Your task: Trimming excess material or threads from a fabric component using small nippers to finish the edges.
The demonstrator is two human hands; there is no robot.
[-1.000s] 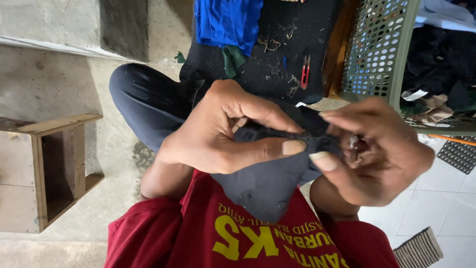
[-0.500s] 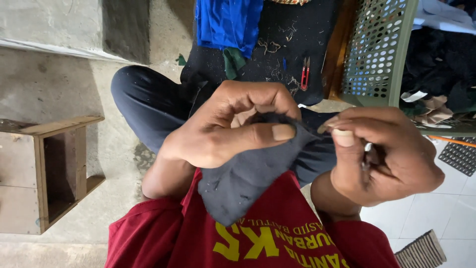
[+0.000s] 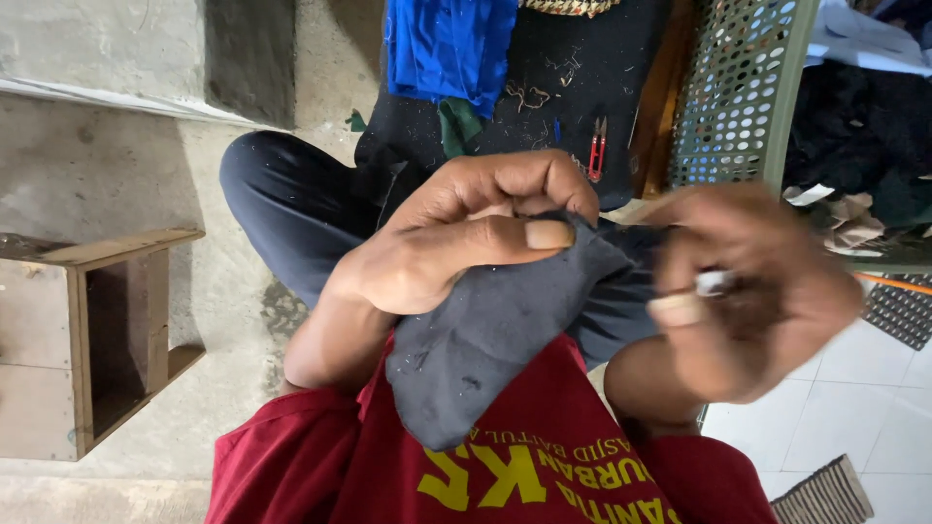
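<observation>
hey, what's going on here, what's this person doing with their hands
A person in a red shirt sits on the floor, pinching a piece of dark grey cloth in the left hand, thumb pressed on its top edge. The right hand is beside it and blurred; it seems to hold something small and pale, too blurred to name. In front lie a blue cloth, small red snips on a dark mat, and a green perforated basket.

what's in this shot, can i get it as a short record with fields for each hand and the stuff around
left hand: pinches the top edge of a dark grey cloth piece
right hand: blurred, beside the cloth; a small pale thing at its fingers, too blurred to tell
lap: cloth hangs over a red shirt
beyond: red snips, blue fabric, green perforated basket
left side: wooden box
</observation>
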